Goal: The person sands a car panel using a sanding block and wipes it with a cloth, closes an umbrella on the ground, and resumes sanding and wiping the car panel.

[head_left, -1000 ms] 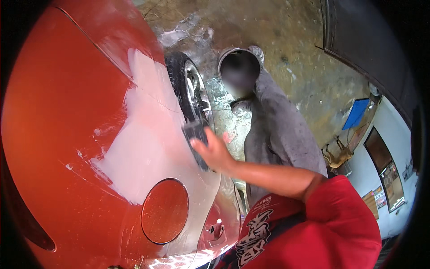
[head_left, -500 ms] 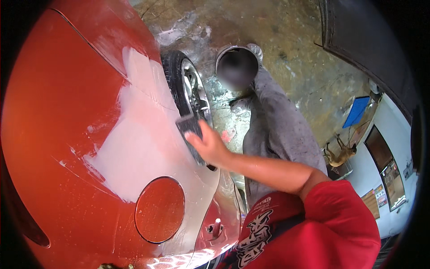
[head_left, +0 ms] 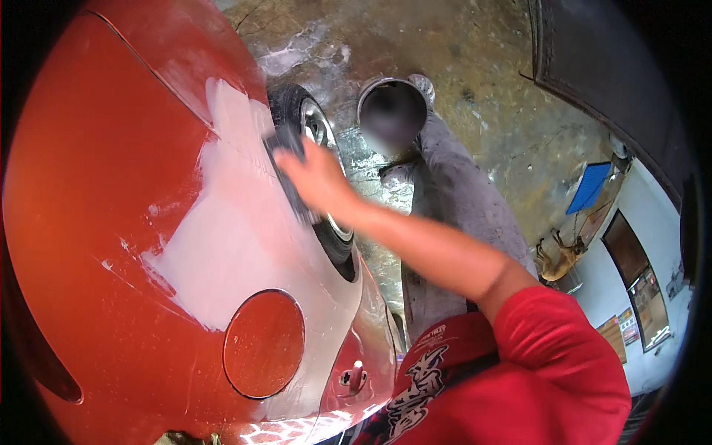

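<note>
My right hand (head_left: pixel 315 174) grips a dark, flat sanding block (head_left: pixel 285 174), both smeared by motion. The block lies along the edge of the wheel arch on a red-orange car (head_left: pixel 96 215). Around it spreads a pale, whitish-pink filler patch (head_left: pixel 222 230) with ragged edges on the car's panel. Below the patch sits a round fuel door (head_left: pixel 265 345), still red and ringed by pale coating. Just beyond the hand is the car's wheel (head_left: pixel 315 122), partly hidden by hand and block. My left hand is out of the picture.
A round bucket (head_left: pixel 367 100) stands on the wet, stained floor (head_left: pixel 489 67) beside my shoes. Dark bodywork or panelling (head_left: pixel 608 74) rises at upper right. Farther right are a blue panel (head_left: pixel 589 187), a brown dog (head_left: pixel 558 259) and a white wall (head_left: pixel 653 208).
My right hand has slid the sanding block up and left along the wheel-arch edge, uncovering the lower tyre. My arm reaches farther out.
</note>
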`<move>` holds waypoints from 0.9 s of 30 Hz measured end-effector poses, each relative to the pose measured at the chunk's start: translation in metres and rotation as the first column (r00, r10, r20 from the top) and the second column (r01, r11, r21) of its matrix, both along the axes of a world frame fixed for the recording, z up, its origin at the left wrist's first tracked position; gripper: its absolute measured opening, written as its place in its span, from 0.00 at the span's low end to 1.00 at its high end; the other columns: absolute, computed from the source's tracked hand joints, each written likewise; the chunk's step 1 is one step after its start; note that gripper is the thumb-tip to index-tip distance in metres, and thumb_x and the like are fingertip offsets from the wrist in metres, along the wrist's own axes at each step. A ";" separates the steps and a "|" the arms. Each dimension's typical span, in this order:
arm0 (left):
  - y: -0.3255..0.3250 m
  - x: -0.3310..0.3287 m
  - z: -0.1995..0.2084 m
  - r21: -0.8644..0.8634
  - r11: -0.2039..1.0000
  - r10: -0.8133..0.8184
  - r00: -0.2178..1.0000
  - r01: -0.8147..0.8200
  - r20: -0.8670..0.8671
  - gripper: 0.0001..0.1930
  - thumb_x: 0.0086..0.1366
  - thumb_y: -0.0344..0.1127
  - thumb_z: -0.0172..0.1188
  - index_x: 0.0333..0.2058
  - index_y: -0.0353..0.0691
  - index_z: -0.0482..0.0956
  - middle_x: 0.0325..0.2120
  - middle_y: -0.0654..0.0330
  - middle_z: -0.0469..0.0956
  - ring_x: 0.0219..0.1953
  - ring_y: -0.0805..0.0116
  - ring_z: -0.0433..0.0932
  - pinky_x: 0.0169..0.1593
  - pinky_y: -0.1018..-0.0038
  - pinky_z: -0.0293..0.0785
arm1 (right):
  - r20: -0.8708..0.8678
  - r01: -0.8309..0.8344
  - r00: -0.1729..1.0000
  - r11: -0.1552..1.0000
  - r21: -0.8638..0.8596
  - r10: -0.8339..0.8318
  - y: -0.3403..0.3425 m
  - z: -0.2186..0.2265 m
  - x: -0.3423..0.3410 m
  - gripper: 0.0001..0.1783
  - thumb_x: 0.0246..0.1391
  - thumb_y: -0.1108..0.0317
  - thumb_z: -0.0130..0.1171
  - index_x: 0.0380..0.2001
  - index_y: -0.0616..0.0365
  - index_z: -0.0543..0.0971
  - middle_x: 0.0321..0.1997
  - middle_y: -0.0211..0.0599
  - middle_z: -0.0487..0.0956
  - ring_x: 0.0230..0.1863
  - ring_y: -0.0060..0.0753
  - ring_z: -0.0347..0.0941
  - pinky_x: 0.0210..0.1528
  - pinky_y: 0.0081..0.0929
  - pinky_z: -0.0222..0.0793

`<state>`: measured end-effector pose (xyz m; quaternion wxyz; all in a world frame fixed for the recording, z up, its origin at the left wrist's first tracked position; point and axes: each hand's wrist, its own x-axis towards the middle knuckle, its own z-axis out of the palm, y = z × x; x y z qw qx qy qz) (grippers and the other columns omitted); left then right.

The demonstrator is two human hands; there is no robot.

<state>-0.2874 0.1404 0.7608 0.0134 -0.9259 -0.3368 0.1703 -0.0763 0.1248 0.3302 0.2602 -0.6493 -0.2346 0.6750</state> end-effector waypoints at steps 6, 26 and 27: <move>-0.008 0.006 -0.009 0.016 0.999 0.041 0.999 -0.040 -0.018 0.21 0.59 0.41 0.72 0.49 0.44 0.75 0.32 0.63 0.72 0.34 0.65 0.72 0.38 0.62 0.69 | -0.049 -0.049 0.998 0.998 -0.033 0.048 0.007 0.031 0.008 0.26 0.61 0.53 0.56 0.42 0.73 0.72 0.40 0.69 0.78 0.46 0.63 0.78 0.48 0.47 0.71; -0.001 0.012 -0.019 0.005 1.000 -0.002 1.000 0.002 0.009 0.21 0.60 0.44 0.70 0.49 0.45 0.75 0.34 0.63 0.74 0.38 0.65 0.73 0.40 0.62 0.71 | 0.084 -0.044 0.996 0.999 0.026 0.042 0.057 0.003 0.005 0.28 0.61 0.52 0.54 0.42 0.76 0.71 0.39 0.70 0.78 0.44 0.68 0.77 0.48 0.51 0.70; -0.002 0.012 -0.020 0.006 1.000 -0.003 1.000 0.003 0.007 0.22 0.60 0.45 0.70 0.49 0.46 0.75 0.34 0.63 0.74 0.38 0.65 0.73 0.40 0.62 0.71 | 0.060 -0.023 0.998 0.999 0.027 0.021 0.052 0.006 0.005 0.28 0.61 0.52 0.54 0.43 0.75 0.71 0.40 0.70 0.78 0.45 0.68 0.77 0.48 0.51 0.70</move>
